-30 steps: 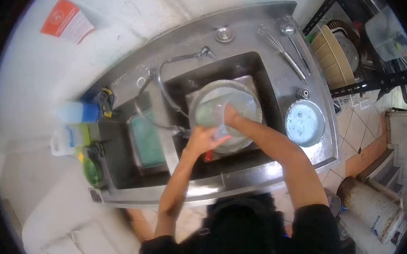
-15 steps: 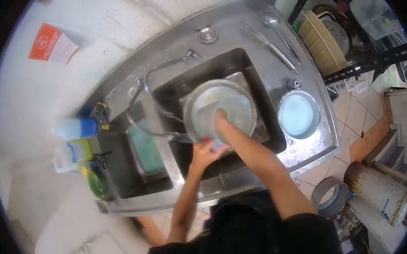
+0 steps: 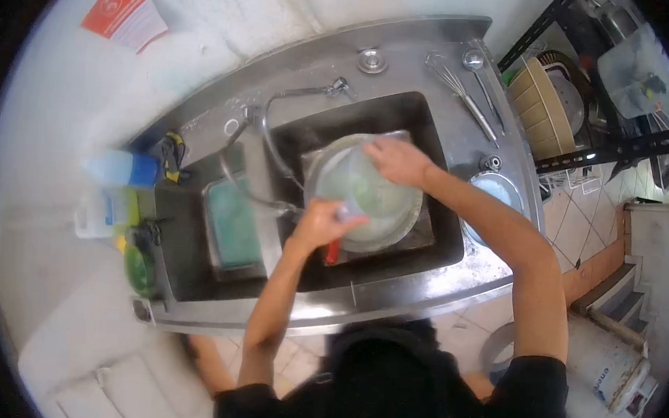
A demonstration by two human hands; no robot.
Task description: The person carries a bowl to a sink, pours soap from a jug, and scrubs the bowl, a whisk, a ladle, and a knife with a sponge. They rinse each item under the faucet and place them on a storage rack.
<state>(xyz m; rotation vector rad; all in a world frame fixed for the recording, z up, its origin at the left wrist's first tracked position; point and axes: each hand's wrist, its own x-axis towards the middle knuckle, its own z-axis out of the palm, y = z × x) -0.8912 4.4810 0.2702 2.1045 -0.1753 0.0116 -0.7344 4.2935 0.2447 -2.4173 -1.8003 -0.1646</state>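
Pale, translucent material, probably plastic, formed the container (image 3: 357, 181), which was above the round bowl (image 3: 398, 230) in the larger sink basin (image 3: 445, 242). Its near end lay at the left hand (image 3: 323, 222), which grasped it with the thumb toward the right. From there its length appeared to go obliquely, forward and to the right, up to the right hand (image 3: 397, 161). Thus the left hand was nearer to the body, and the right hand was at the far edge with bent fingers; whether these gripped or only touched, I cannot tell. Beneath the left hand, a red object (image 3: 332, 252) was visible.

About writing: the gas cylinder (image 3: 609, 356) carried letters which seemed to begin with "ene". On the red-and-white notice (image 3: 124, 11) and the white jug (image 3: 95, 216), the print was too small for reading.
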